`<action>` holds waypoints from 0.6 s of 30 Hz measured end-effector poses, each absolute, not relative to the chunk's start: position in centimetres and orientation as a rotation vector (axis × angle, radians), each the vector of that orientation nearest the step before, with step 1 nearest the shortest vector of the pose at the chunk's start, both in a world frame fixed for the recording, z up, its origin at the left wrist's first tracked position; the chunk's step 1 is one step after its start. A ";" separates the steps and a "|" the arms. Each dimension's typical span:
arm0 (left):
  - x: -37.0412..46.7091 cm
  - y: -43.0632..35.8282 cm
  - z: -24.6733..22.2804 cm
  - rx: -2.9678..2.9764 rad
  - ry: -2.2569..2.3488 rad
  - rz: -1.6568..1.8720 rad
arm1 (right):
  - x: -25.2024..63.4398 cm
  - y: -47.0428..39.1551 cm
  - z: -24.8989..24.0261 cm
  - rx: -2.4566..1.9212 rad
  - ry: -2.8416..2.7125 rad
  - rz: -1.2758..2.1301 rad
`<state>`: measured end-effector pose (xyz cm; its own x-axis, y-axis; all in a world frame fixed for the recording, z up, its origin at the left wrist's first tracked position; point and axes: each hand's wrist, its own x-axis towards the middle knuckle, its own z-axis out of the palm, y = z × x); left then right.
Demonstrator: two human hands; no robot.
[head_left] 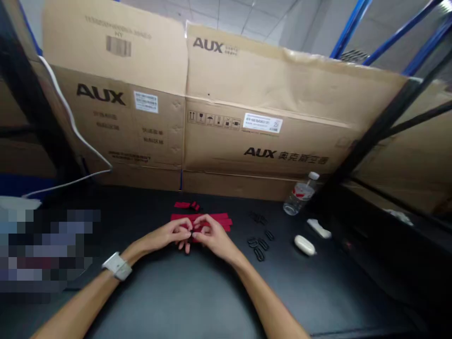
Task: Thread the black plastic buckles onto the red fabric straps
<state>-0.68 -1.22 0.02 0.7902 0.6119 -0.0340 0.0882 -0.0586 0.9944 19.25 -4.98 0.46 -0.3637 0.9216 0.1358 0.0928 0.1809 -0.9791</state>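
My left hand [177, 233] and my right hand [211, 235] meet at the middle of the dark table, fingertips pinched round a small black piece [191, 232]. Its shape is too small to make out. Red straps [221, 220] lie just behind and under my fingers, partly hidden by them. Farther back is a short red strap [181, 205] with a black buckle [195, 206] at its right end. Several black oval rings [263, 244] lie to the right of my right hand, with small black parts [257, 218] behind them.
A water bottle [299, 194] stands at the back right. Nearer are a white oval case [304, 246] and a white object [318, 228]. Cardboard panels [219, 141] wall off the table's back edge. A white cable [72, 120] hangs at the left, above a blurred-out area.
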 end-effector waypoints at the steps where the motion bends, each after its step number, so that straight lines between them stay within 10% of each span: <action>1: -0.7 -1.2 0.0 1.593 0.564 0.475 | 19.2 -5.0 0.5 -0.976 -1.644 1.277; 18: -0.4 -0.5 -1.0 1.544 0.560 0.526 | 19.4 -4.8 0.7 -0.915 -1.615 1.236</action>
